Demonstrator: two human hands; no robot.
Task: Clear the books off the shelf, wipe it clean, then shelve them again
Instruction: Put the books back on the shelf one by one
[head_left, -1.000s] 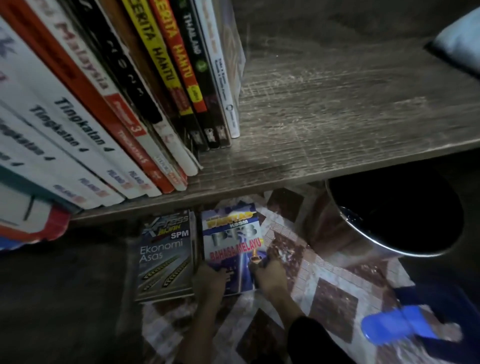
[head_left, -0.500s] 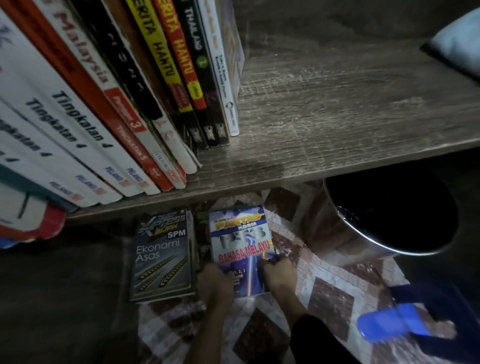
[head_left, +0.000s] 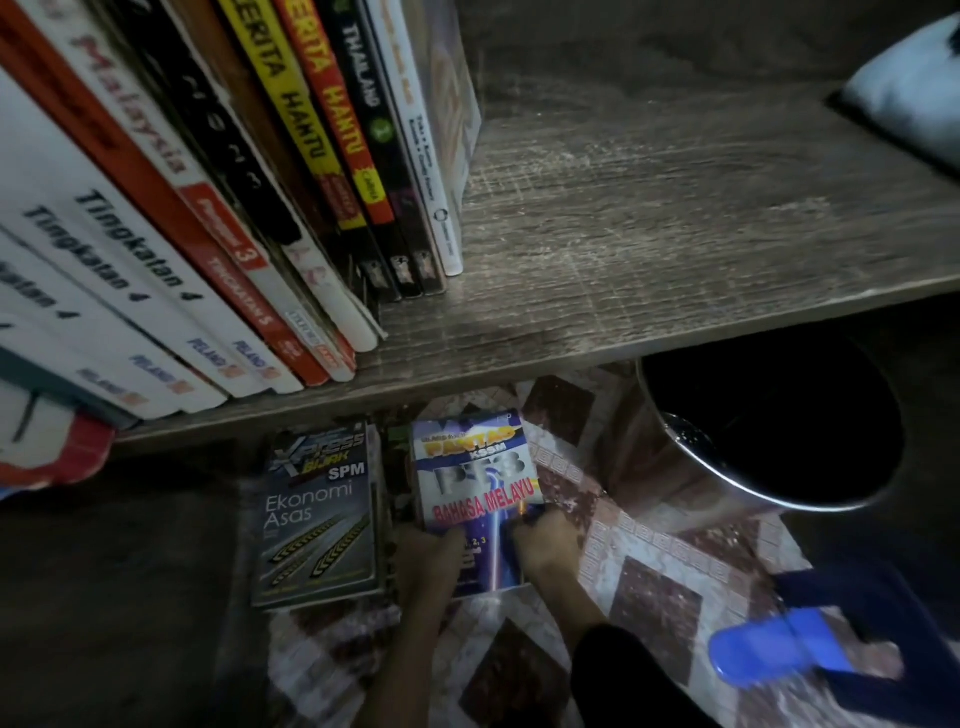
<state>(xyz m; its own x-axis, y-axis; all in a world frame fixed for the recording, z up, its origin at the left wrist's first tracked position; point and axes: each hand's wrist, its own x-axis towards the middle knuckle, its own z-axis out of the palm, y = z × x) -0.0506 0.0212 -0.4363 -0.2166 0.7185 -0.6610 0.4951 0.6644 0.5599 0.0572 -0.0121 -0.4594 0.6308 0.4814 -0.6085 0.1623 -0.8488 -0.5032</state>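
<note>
Down on the patterned floor, my left hand (head_left: 428, 558) and my right hand (head_left: 545, 540) grip the lower edge of a blue "Bahasa Melayu" book (head_left: 475, 467), one hand at each side. Beside it on the left lies a dark "Ekonomi Asas" book (head_left: 317, 514), on top of a stack. Above them runs the wooden shelf (head_left: 649, 234). A row of upright books (head_left: 234, 208) fills its left half and leans to the left; the right half of the board is bare.
A round metal bin (head_left: 769, 436) with a dark inside stands on the floor under the shelf's right part. A blue plastic object (head_left: 774, 649) lies at the lower right. A pale cloth or cushion (head_left: 914, 88) sits at the shelf's far right.
The Bahasa Melayu book has shifted slightly right and up in my two hands, away from the Ekonomi Asas stack. The shelf books have not moved.
</note>
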